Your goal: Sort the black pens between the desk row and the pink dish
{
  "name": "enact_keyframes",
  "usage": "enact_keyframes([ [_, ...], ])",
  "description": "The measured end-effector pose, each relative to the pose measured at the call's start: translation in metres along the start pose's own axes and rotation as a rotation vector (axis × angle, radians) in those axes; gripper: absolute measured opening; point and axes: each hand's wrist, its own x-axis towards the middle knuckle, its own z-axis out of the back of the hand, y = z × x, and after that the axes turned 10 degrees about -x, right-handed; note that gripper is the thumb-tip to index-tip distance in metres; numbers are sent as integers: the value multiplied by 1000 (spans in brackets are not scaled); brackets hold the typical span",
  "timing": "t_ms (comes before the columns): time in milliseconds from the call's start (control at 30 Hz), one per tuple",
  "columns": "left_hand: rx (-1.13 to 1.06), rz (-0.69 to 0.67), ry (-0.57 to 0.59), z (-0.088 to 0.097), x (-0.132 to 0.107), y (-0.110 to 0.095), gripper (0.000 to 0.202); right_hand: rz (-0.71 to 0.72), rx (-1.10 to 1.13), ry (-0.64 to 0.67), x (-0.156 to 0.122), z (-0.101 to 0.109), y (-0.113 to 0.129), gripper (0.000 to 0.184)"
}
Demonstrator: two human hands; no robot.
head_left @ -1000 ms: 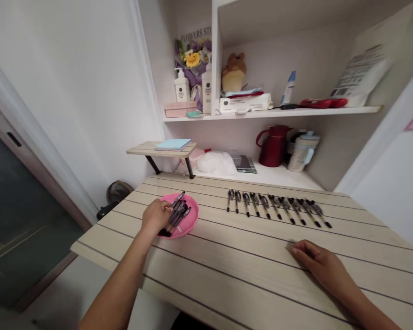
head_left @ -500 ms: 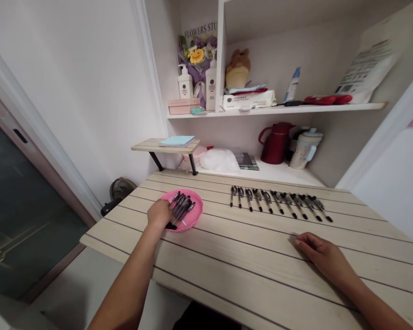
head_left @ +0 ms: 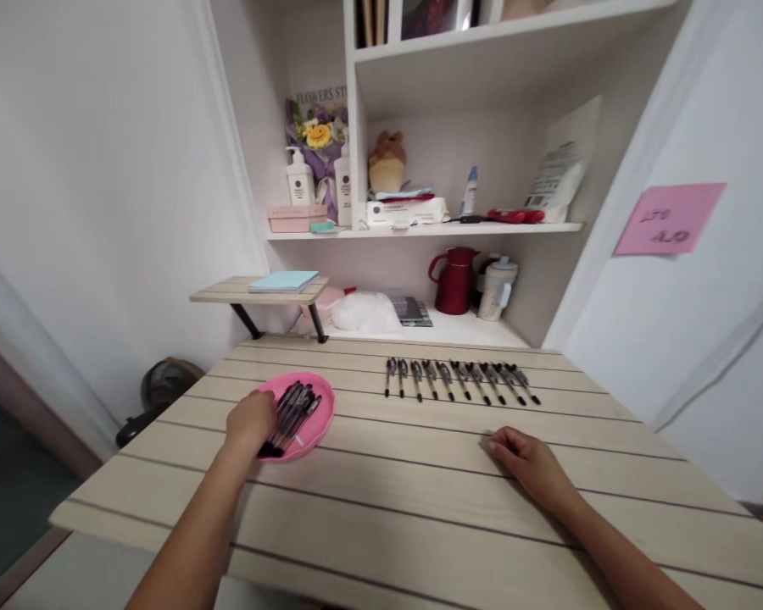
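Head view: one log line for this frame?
left hand at pens in pink dish, grip unclear | right hand empty, resting on table | row of pens lies beyond right hand

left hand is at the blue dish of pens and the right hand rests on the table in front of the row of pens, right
Not quite: the dish is pink, not blue. The head view shows the left hand at the pink dish holding the loose pens, and the right hand resting on the table in front of the row of pens.
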Motion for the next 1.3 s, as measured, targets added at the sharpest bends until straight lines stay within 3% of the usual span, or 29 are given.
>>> enact_keyframes([
  [100, -70, -116, -91, 0, -5, -23, 30, -88, 52, -74, 14, 11, -18, 29],
  [200, -268, -445, -165, -12, -17, -58, 31, -239, -76, -265, 38, 37, -47, 29],
  [300, -420, -724, -31, -32, -36, -99, 30, -353, -334, -314, 63, 63, -73, 28],
  [467, -449, -913, 201, -63, -66, -154, 24, -397, -500, -267, 96, 74, -87, 28],
  [700, -401, -1021, 362, -85, -78, -183, 20, -393, -546, -212, 114, 60, -84, 21],
  [867, -452, -1006, 424, -91, -76, -184, 18, -372, -520, -245, 110, 61, -80, 20],
  [1000, -683, -932, 519, -97, -71, -194, 19, -321, -444, -290, 100, 63, -64, 22],
  [1100, -1089, -624, 674, -107, -62, -215, 37, -151, -166, -320, 81, 49, -28, 20],
  [1200, -1573, -224, 813, -119, -55, -239, 56, 38, 122, -193, 51, 24, 21, 17],
  [1300, -1932, -73, 805, -127, -56, -253, 44, 160, 216, -46, 33, 9, 54, 14],
])
